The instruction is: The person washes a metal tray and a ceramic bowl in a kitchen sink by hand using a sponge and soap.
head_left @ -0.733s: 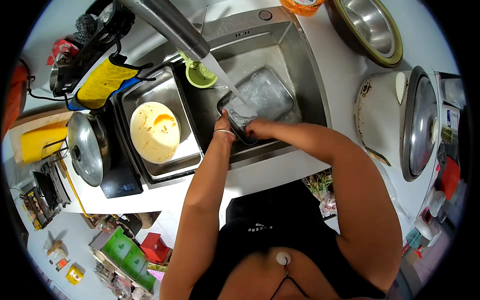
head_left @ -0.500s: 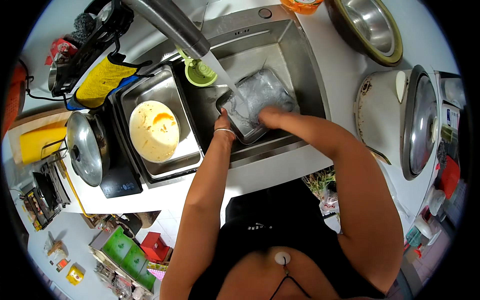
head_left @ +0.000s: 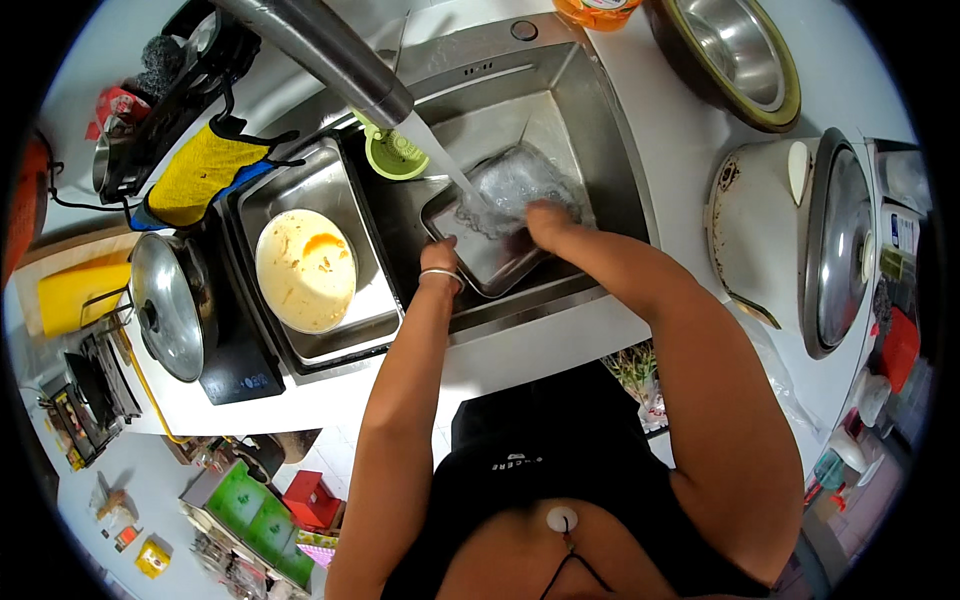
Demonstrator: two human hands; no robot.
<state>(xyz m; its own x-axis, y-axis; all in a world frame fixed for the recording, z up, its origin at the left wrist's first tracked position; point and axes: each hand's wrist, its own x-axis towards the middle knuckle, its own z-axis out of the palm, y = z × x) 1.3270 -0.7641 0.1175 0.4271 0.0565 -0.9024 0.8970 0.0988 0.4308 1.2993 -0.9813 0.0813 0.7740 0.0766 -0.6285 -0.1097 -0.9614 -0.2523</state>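
Observation:
A rectangular metal tray [head_left: 492, 262] lies tilted in the steel sink [head_left: 590, 120] under water running from the faucet [head_left: 330, 52]. My left hand [head_left: 438, 256] grips the tray's near left edge; a bangle sits on that wrist. My right hand [head_left: 548, 217] presses on the tray's wet inner surface, fingers curled; whether it holds a sponge is hidden. A small green cup [head_left: 393, 155] stands in the sink's back left corner.
Left of the sink a dirty pale plate [head_left: 305, 270] rests in a metal tray. A lidded pot [head_left: 170, 305] sits on a cooktop further left. A steel bowl [head_left: 735, 55] and an open rice cooker [head_left: 800, 250] stand on the right counter.
My right hand slid from the tray's near left side across to its right part. The tray shifted slightly; my left hand kept its grip.

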